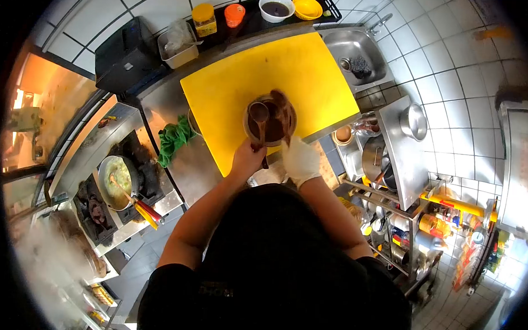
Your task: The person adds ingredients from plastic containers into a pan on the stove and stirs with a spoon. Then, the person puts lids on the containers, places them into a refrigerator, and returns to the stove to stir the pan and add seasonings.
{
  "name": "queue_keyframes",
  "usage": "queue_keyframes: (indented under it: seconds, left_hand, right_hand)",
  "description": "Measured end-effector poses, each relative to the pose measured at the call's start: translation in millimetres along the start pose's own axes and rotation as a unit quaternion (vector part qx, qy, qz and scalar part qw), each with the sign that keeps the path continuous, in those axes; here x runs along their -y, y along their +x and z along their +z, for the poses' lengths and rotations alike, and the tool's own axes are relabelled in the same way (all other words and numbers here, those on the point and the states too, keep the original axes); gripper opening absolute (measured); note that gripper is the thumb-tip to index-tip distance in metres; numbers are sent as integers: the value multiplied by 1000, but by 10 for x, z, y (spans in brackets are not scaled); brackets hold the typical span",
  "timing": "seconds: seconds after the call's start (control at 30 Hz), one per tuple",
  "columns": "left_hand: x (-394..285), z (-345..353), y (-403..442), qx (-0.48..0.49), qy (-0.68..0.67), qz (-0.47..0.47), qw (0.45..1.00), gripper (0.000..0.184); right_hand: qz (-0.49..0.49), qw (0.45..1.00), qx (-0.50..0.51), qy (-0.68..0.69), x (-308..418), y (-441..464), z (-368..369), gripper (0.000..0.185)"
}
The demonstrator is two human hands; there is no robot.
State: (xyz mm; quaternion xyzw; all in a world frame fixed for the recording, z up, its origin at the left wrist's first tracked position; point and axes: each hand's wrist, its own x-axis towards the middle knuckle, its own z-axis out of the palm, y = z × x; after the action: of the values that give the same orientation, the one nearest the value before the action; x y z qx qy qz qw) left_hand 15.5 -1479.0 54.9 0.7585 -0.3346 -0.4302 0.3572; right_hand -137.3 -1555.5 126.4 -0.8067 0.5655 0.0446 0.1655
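On a yellow cutting board (219, 105) stands a round pot (246, 125) with dark brown sauce in it. My bare left hand (248, 158) is closed around the handle of a ladle (258, 112), whose bowl is over the sauce at the pot's left side. At the lower right rim, my right hand (301, 160) wears a white glove. Its fingers are closed at the lower end of a long, sauce-coated brown piece (286, 116); what kind of thing it is I cannot make out. The piece lies across the pot's right side, with its far end past the rim.
To the left, a pan (116, 180) of pale food sits on the stove. A green cloth (175, 140) lies beside the board. At the back are a yellow-lidded jar (204, 19), a white bowl of dark liquid (276, 8) and a sink (361, 46). Shelves (400, 164) stand right.
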Motion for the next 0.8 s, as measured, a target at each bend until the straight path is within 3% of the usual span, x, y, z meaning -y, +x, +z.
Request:
queue_keyframes:
  seconds: [0.1,0.2,0.23,0.33,0.43,0.53,0.57,0.63,0.67,0.7,0.77,0.8]
  left_hand:
    - [-57,81,-53,-46,36,24,998,37]
    - [-201,218,-113,-158,164,120,966,46]
    - [-255,271,-134,-202,223,162,940,50]
    - [-470,244,-144,-102,396,227,884,55]
    - [-511,373,-46,17,462,117,879,49]
    - [-567,542,49,20,521,79,850,35]
    - [-573,593,72,25,536,74,840,35]
    - [-528,708,121,16,544,66,836,35]
    - [-578,759,137,22,556,42,830,37]
    - [-641,821,166,26,569,16,821,39]
    - [-576,907,231,28,625,4,780,44]
    - [-536,933,240,15,615,15,788,47]
  right_hand:
    - [40,994,-78,64,-283,-34,-273,38]
    - [38,951,-158,264,-979,-54,-166,28]
    - [106,907,-144,380,-1106,-94,-216,24]
    - [161,845,-134,491,-1728,-214,-25,26]
    - [257,780,-48,569,-2308,-377,283,26]
    - [374,625,80,680,-2860,-399,799,27]
    - [388,537,107,741,-3068,-381,966,15]
    - [354,420,127,826,-3664,-369,1731,20]
    - [413,439,112,790,-3747,-268,1746,18]
    - [436,515,72,735,-3967,-177,2151,27]
    - [407,459,70,786,-4418,84,2742,30]
    - [424,439,61,790,-4561,257,2790,29]
